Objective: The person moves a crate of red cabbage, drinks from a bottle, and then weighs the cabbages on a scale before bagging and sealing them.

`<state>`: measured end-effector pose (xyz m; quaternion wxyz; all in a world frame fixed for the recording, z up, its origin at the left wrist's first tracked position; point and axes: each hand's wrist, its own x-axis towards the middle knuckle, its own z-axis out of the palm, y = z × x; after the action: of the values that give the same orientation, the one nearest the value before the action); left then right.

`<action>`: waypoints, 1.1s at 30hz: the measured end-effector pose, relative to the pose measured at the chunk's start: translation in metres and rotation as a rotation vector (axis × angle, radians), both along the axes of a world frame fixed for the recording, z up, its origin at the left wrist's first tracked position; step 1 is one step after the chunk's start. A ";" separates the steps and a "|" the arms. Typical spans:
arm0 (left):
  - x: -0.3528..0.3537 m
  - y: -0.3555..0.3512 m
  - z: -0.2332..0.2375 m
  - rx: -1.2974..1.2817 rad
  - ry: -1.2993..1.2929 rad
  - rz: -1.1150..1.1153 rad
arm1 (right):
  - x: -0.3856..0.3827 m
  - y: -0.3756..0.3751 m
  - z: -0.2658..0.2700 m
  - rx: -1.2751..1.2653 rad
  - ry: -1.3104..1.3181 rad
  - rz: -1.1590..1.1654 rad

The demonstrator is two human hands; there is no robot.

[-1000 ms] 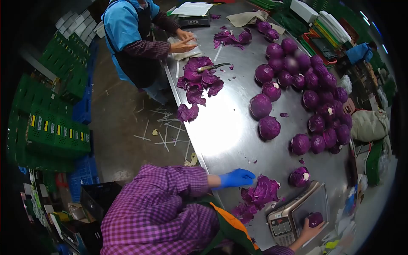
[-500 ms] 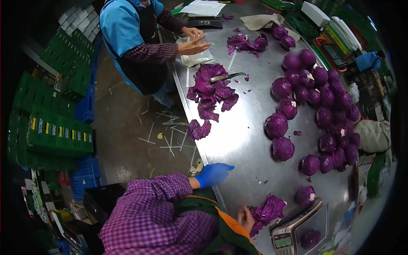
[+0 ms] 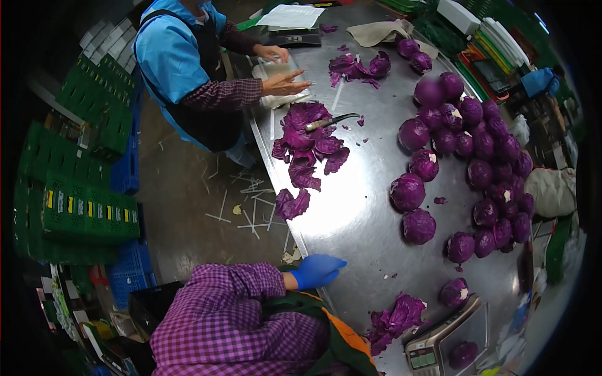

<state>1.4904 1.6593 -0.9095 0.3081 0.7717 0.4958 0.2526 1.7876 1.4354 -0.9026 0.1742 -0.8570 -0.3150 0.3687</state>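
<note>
My left hand (image 3: 318,271), in a blue glove, lies at the near edge of the metal table (image 3: 357,250) with its fingers stretched out and nothing in them. My right hand does not show. Loose purple leaves (image 3: 398,318) lie beside the orange and green apron, and a scale (image 3: 426,354) stands to their right with a small red cabbage (image 3: 463,355) on it. One trimmed cabbage (image 3: 454,292) sits just above the scale. Farther up, single cabbages (image 3: 418,226) stand at the left of a large group of cabbages (image 3: 483,144).
Across the table corner, a co-worker (image 3: 182,69) has both hands over clear bags (image 3: 285,81). A hooked knife (image 3: 326,121) rests on a leaf pile (image 3: 304,141). Green crates (image 3: 88,207) are stacked at left; plastic strips litter the floor (image 3: 188,232).
My bare right hand, seen near the loose leaves before, has gone out of sight. My gloved left hand has barely moved. The co-worker's hands are farther apart, and the view has shifted slightly.
</note>
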 end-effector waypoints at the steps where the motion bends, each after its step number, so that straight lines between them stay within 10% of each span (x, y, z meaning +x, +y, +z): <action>1: 0.000 0.000 0.001 -0.011 0.014 0.000 | 0.002 0.000 -0.002 0.003 -0.006 -0.008; 27: 0.001 0.002 0.002 -0.051 0.075 -0.034 | 0.022 -0.046 -0.053 -0.007 -0.094 -0.048; 30: 0.001 0.001 0.001 -0.046 0.074 -0.030 | 0.026 -0.045 -0.055 0.110 0.389 -0.396; 33: 0.001 0.001 0.001 -0.049 0.086 -0.034 | 0.009 -0.032 -0.026 -0.028 -0.074 -0.011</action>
<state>1.4916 1.6608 -0.9082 0.3094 0.7823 0.5016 0.2016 1.7968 1.4031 -0.9290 0.1522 -0.8741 -0.3113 0.3403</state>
